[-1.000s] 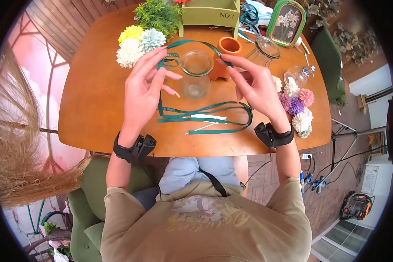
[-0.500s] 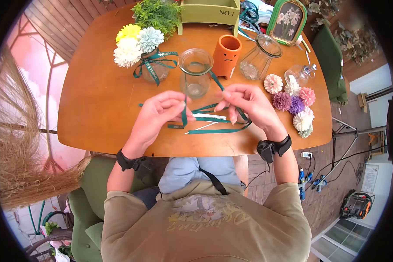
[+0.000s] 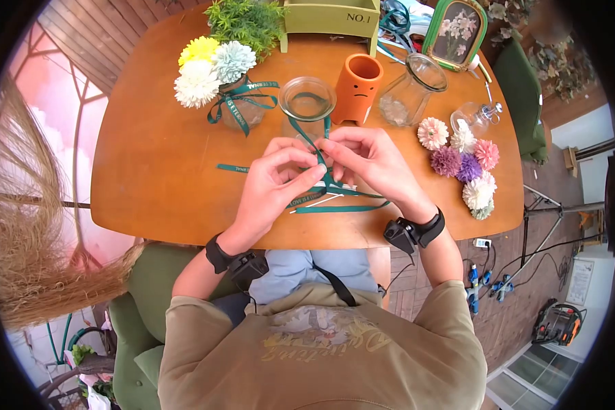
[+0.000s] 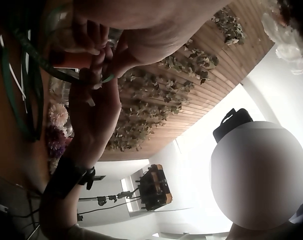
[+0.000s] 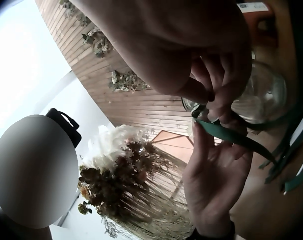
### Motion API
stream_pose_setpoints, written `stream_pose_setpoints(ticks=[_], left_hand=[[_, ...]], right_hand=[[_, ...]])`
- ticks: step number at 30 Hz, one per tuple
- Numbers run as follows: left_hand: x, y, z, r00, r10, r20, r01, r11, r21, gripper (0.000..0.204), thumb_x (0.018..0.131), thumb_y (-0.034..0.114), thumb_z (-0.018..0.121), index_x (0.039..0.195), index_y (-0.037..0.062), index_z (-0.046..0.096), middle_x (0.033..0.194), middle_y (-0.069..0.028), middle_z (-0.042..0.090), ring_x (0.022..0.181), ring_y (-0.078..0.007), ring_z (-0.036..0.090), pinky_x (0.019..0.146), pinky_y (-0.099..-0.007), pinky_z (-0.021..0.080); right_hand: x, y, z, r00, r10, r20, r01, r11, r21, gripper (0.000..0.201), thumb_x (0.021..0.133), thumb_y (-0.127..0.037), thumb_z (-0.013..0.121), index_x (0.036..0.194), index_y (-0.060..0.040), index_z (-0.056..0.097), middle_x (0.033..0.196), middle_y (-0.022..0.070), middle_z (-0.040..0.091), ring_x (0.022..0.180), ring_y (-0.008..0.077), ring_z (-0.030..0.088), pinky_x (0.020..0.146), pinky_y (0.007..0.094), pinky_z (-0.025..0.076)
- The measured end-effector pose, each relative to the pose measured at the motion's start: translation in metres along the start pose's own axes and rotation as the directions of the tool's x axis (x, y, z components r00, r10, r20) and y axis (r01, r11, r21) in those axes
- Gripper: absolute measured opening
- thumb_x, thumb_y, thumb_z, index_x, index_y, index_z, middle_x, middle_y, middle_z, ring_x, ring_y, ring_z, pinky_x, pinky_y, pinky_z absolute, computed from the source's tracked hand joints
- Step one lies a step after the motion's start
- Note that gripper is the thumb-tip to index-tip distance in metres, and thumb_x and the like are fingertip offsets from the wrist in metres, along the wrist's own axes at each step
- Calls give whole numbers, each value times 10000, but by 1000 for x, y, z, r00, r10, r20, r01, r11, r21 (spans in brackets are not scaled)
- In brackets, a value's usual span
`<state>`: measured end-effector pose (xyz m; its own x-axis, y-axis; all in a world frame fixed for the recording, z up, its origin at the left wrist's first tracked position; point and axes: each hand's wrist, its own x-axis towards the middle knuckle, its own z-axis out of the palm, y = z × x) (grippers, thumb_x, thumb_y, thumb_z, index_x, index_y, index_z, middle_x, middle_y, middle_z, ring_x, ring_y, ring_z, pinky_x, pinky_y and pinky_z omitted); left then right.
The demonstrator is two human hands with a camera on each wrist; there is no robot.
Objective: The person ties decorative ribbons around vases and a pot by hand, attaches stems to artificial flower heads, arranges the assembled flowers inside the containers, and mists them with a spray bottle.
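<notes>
In the head view a dark green printed ribbon [image 3: 306, 134] comes off the neck of a clear glass jar [image 3: 307, 102] on both sides and crosses in front of it. My left hand [image 3: 280, 179] pinches the ribbon between thumb and fingers just before the jar. Close against it, my right hand [image 3: 370, 162] pinches the ribbon with thumb and forefinger. From the right wrist view, a length of green ribbon [image 5: 236, 137] trails down from the meeting fingertips. My hands hide the jar's lower part. More ribbon and white sticks [image 3: 319, 199] lie beneath them.
Left stands a vase [image 3: 244, 113] with flowers and a tied ribbon. An orange frowning pot [image 3: 357, 92] and another glass jar [image 3: 403, 99] stand right of the middle jar. Loose flower heads [image 3: 469, 167] lie at the right; a green planter [image 3: 331, 24] stands behind.
The hands have come down from holding the ribbon arched at the jar's far side and moved together in front of it. The ribbon's two lengths now cross there.
</notes>
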<state>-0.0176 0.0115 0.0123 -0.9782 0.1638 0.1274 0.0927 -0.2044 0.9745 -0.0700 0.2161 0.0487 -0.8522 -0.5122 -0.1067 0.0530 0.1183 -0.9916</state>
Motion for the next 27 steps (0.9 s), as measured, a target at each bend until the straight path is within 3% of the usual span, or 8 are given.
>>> stream_pose_setpoints(ticks=[5,8,15,18,21,23,24,27], left_hand=[[-8,1,2,1000,-18,0,18,990,141,108,1001,82,695,1059,1,652,1209,-72,564,1023,-120,637,801,-268,571],[-7,-7,3,989,-139,48,140,989,-40,136,1050,108,625,1140,27,565,1147,-67,618,999,-116,646,797,-269,575],[-7,-3,4,993,-61,105,52,995,87,166,1088,115,538,1221,44,470,1112,-71,642,1007,-125,639,846,-289,531],[-5,0,2,985,-141,97,152,981,-122,189,1098,142,521,1249,46,458,1063,-79,654,976,-135,657,830,-278,531],[-3,2,-2,995,-95,25,94,995,30,197,1108,170,505,1254,38,484,988,-82,658,876,-129,659,765,-264,529],[1,2,-6,992,-120,-26,123,984,130,196,1102,202,535,1198,31,545,858,-70,667,714,-97,640,624,-232,501],[6,5,-8,993,-118,-27,121,984,130,196,1102,202,535,1198,31,545,858,-70,667,714,-97,640,624,-232,501],[18,12,-10,970,-243,22,240,967,91,240,1075,256,608,1087,17,591,707,-38,658,552,-55,562,496,-212,438]], right_hand=[[-3,2,-6,979,112,172,-154,955,253,336,1055,-322,640,1109,10,654,854,39,721,666,82,692,538,218,550],[-6,-6,2,976,146,163,-181,957,226,305,1042,-280,664,1086,17,614,875,59,723,716,109,719,587,248,604],[-6,0,6,988,92,127,-129,936,327,233,1007,-181,713,1007,5,573,892,97,728,752,125,724,656,270,631],[-6,7,2,990,86,112,-118,941,318,231,1010,-179,709,1029,8,575,898,94,731,738,120,715,639,258,607],[-12,6,6,992,71,101,-91,973,211,236,993,-172,730,1041,22,603,868,76,721,717,87,691,605,257,557],[-18,2,14,999,-2,-41,-8,972,-237,229,962,-144,745,1055,35,636,825,99,703,679,138,686,593,304,526],[-20,3,18,999,-3,-41,-7,971,-238,229,962,-144,745,1055,35,636,825,99,703,679,138,686,593,304,526],[-23,7,24,916,-401,-36,302,744,-595,225,922,-75,727,1102,35,648,866,183,680,707,364,674,629,415,541]])
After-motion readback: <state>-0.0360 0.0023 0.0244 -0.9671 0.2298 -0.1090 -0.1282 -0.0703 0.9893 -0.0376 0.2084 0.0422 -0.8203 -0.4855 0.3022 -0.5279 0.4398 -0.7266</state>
